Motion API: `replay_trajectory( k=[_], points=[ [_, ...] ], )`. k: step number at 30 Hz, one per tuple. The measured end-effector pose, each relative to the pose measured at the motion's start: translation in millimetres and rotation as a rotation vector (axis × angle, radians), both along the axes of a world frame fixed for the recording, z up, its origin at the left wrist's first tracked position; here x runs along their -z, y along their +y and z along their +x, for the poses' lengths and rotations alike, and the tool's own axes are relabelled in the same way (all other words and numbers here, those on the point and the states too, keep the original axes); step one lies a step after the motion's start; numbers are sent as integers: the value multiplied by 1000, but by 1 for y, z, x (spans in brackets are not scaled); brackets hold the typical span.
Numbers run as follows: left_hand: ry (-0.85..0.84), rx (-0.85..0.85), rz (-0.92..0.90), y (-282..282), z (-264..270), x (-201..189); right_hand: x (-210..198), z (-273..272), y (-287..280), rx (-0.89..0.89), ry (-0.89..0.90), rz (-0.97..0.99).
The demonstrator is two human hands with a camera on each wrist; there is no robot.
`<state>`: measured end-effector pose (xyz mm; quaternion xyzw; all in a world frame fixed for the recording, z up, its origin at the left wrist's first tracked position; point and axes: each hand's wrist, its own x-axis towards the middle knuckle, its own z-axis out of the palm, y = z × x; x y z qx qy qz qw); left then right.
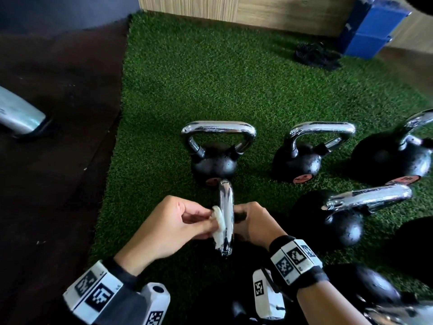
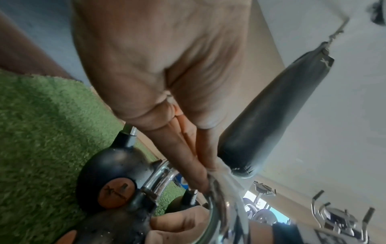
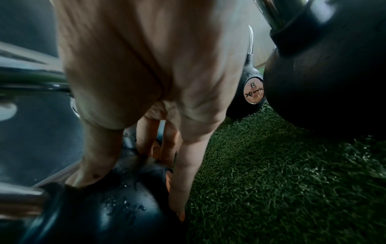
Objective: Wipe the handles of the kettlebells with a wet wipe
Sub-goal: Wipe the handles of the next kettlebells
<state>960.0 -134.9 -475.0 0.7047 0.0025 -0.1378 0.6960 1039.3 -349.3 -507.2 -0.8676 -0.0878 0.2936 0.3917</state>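
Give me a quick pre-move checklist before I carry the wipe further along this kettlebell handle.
1. Wet wipe pinched in left hand: ok.
2. Wipe touching the chrome handle: ok.
3. Right hand steadying the kettlebell body: ok.
4. Handle's far end free of hands: ok.
5. Wipe still wet enough: cannot tell.
6. Neighbouring kettlebell beyond the handle, apart from it: cannot tell.

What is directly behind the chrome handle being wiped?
Behind the chrome handle stands an upright black kettlebell on green turf. The handle's tip covers part of its orange badge.
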Motion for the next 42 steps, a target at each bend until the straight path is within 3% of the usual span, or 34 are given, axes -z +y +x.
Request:
replay_trajectory(
  k=[4,8,15,23,27,30,33,37,42],
  points=[
    [26,55,52,-1,-9,0,5,3,1,36,35,-12],
    [-179,91,399,-3,-31,1,8,2,-1,74,109,30],
    [-404,12,494,-8,-45,18,0,-1,1,66,83,21],
    [-370,4,503,-13,-46,31,-2,-5,3,84,66,19],
    [-192,15,392,0,-35,26,-11,-7,4,-21,-23,-110],
    [-130,-120,231,13,-22,16,-39,-2,0,-56,-227,-231],
    [-71,-251,0,17,-9,-4,-77,3,-3,98,-470,-59],
    [-10,-285,-193,10,3,-26,-121,-8,8,-51,-390,283],
    [-49,-311,-194,-5,8,-40,-126,-17,16,-44,-429,387]
  ],
)
